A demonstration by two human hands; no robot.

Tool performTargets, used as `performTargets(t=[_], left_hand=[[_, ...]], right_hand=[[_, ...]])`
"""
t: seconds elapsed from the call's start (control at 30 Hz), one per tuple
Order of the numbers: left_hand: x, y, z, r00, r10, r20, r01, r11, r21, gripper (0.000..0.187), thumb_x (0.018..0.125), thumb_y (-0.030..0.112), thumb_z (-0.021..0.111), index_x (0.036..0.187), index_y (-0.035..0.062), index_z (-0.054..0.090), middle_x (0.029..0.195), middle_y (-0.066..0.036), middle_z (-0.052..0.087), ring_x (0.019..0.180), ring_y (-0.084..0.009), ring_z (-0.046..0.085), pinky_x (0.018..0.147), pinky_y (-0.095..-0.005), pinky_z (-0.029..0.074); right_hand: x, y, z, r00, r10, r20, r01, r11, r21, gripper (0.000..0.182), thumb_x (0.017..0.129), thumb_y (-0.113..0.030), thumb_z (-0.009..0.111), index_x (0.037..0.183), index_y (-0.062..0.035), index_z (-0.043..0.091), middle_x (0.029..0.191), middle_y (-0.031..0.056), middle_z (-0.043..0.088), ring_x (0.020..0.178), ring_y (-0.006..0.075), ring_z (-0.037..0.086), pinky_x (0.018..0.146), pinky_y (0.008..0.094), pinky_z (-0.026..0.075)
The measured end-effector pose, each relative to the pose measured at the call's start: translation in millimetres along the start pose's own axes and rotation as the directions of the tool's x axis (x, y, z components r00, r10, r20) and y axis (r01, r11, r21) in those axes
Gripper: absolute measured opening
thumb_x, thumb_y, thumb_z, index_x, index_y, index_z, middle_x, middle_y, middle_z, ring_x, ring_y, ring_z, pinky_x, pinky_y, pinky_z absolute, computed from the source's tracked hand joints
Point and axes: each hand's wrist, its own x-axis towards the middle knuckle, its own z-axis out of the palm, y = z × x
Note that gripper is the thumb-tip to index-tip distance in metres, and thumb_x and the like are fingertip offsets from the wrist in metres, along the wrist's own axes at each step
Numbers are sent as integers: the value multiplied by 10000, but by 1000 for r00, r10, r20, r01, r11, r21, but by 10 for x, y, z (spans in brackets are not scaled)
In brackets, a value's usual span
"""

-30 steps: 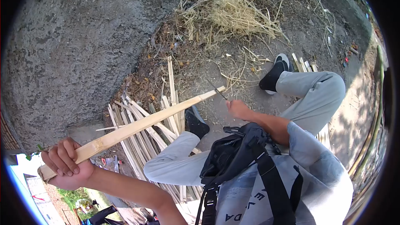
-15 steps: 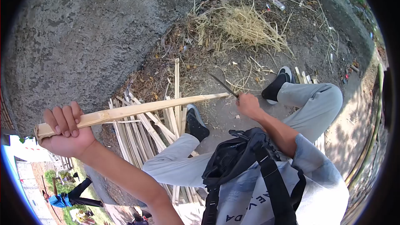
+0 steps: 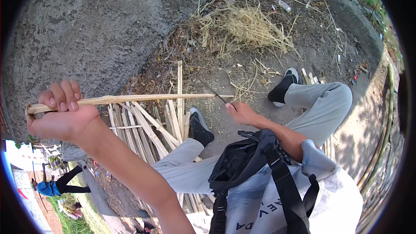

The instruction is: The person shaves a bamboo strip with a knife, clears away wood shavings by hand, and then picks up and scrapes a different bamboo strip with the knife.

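My left hand [image 3: 65, 108] is wrapped round one end of a long pale bamboo strip [image 3: 151, 97], which stretches nearly level across the view. In my right hand [image 3: 243, 113] is a knife with a dark, narrow blade [image 3: 219, 97]. The blade crosses the strip near its far end and appears to touch it; a short tip of bamboo reaches past it. My right fingers hide the knife's handle. Below the strip, many split bamboo strips [image 3: 149, 125] lie in a pile beside my foot.
A heap of straw-like shavings [image 3: 251, 28] lies on the dirt ahead. A rough grey concrete surface [image 3: 95, 30] fills the upper left. My feet stand apart, and a black bag [image 3: 242, 160] hangs at my front. Farther off at lower left, a person in blue [image 3: 48, 187] stands.
My left hand has risen in view, and the strip now lies more level and shows a narrower side. My right hand and the knife have shifted left, back from the strip's tip.
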Motion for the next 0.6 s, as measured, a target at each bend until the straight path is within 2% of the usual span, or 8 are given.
performTargets(t=[0.07,0.1,0.17,0.27,0.37,0.47,0.5,0.6], left_hand=[[34,-40,38,998,10,-66,-9,1000,12,378,856,393,290,585,130,288,465,-13,217,395,-119,154,445,-278,162],[87,-71,26,997,12,-79,-9,999,35,378,863,400,286,603,126,301,478,-16,235,401,-120,169,445,-279,174],[226,-155,-10,994,18,-105,-11,997,73,384,877,415,278,640,117,328,505,-23,271,413,-122,198,443,-279,196],[252,-246,114,984,35,-176,-11,990,139,451,947,462,253,721,95,385,570,-45,358,440,-137,263,449,-291,261],[455,-424,19,998,26,-57,-15,982,187,555,1012,496,267,757,36,443,683,-111,504,499,-184,470,504,-321,449],[501,-510,150,996,84,-44,-71,969,237,636,996,548,259,777,-18,450,747,-158,546,619,-252,612,689,-369,596],[523,-524,176,998,62,-6,-59,973,222,650,955,568,331,826,-59,439,801,-199,561,775,-326,671,854,-433,600],[700,-659,185,998,43,53,-52,984,170,690,927,592,363,905,-95,422,875,-224,570,820,-352,670,850,-431,600]], right_hand=[[-15,254,26,990,136,46,-133,989,-70,501,948,-412,486,860,63,619,614,221,593,531,359,597,551,462,474],[-63,214,1,960,272,67,-274,962,21,507,943,-423,497,841,59,616,600,207,591,497,328,590,510,443,466],[-189,34,-126,847,513,139,-531,826,191,522,932,-446,518,802,51,611,572,179,589,429,266,578,428,404,449],[-136,124,-60,881,465,89,-468,828,309,517,915,-466,549,769,27,611,578,154,598,400,196,569,368,348,414],[-125,130,-160,939,344,-18,-332,917,223,502,903,-456,572,776,28,614,567,152,597,425,213,592,383,347,428],[-65,288,-212,947,302,-113,-290,950,114,478,900,-434,586,746,18,613,543,132,591,425,214,591,401,359,441],[-51,281,-257,938,329,-111,-317,942,111,470,899,-424,590,735,15,614,540,128,591,427,213,592,414,364,448],[-72,251,-316,897,434,-80,-419,895,152,453,897,-398,600,700,10,612,532,119,591,426,210,587,437,376,462]])
